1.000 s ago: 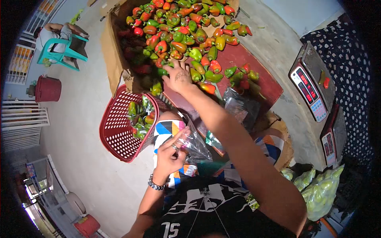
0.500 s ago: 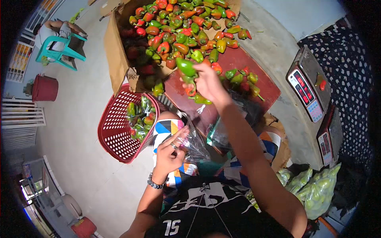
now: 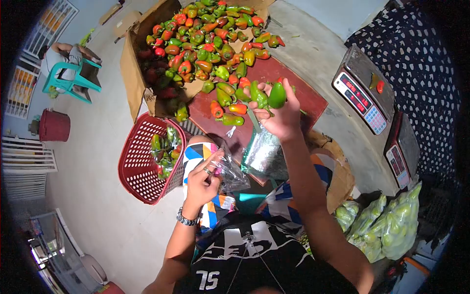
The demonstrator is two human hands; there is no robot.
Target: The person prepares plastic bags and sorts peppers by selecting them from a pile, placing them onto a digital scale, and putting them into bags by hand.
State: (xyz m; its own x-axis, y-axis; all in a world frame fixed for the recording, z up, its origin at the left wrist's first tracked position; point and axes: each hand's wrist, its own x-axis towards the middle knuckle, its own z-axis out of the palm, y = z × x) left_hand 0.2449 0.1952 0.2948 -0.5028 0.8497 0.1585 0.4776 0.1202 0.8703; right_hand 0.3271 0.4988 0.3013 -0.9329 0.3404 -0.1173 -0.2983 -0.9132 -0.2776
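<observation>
My right hand [image 3: 284,115] is closed around green bell peppers [image 3: 277,95], raised over the red board [image 3: 311,100]. At least two of them show between the fingers, one smooth and bright, the other wrinkled. Several orange and green peppers [image 3: 232,119] lie on the board to the left of this hand. My left hand [image 3: 201,182] rests by my left knee, its fingers pinched on a clear plastic bag [image 3: 234,171] that hangs loosely to the right. A stack of clear plastic bags [image 3: 264,154] lies on the board's near edge, below my right wrist.
A cardboard box [image 3: 131,76] spills a large heap of red and green peppers [image 3: 200,44] onto the board. Left of my knee stands a red perforated basket [image 3: 139,161] with bagged peppers. Two digital scales [image 3: 362,98] are on the right, above filled bags of green produce [image 3: 399,230].
My right hand has moved right with green peppers in it, and several peppers now show lying on the board where it was. My left hand keeps its hold on the bag. The view has shifted slightly.
</observation>
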